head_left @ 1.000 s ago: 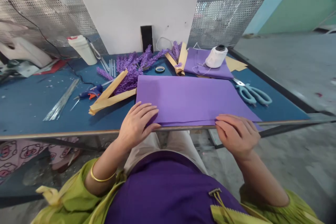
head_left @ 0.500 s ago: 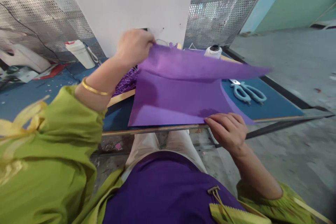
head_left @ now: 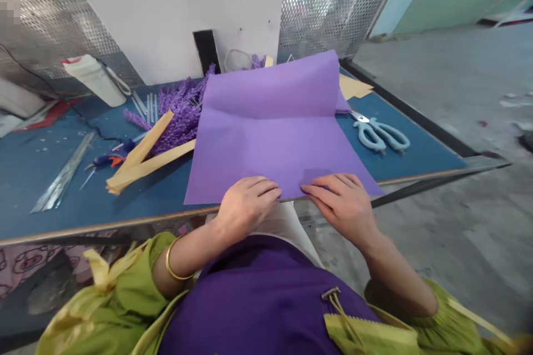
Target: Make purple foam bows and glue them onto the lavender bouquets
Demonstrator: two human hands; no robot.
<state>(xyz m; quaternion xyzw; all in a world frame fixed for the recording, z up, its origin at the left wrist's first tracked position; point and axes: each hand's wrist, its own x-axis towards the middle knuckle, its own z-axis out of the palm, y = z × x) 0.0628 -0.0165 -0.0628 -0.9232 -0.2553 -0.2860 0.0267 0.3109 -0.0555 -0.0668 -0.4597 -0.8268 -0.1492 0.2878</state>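
A large sheet of purple wrapping paper (head_left: 266, 150) lies over the table's front edge, its far part curling upward. My left hand (head_left: 249, 205) is closed on the near edge of the sheet, left of my right hand. With thumb and fingers pressed together, my right hand (head_left: 345, 202) grips that same edge further right. Both thumbs are mostly hidden. Just right of the paper lie light-blue-handled scissors (head_left: 381, 136), their blade tips partly covered by it. Purple lavender-like artificial flowers (head_left: 179, 113) lie against the paper's left side.
Folded tan strips (head_left: 139, 163) and a blue glue gun (head_left: 110, 161) lie at left on the blue table (head_left: 25, 177). Clear glue sticks (head_left: 145, 105) and a white tumbler (head_left: 95, 80) are behind. A black phone (head_left: 206, 50) leans on the white board (head_left: 175, 5).
My left hand has come down from the far side of the paper to its near edge. The far part of the sheet now stands curled up. My right hand stays at the near edge.
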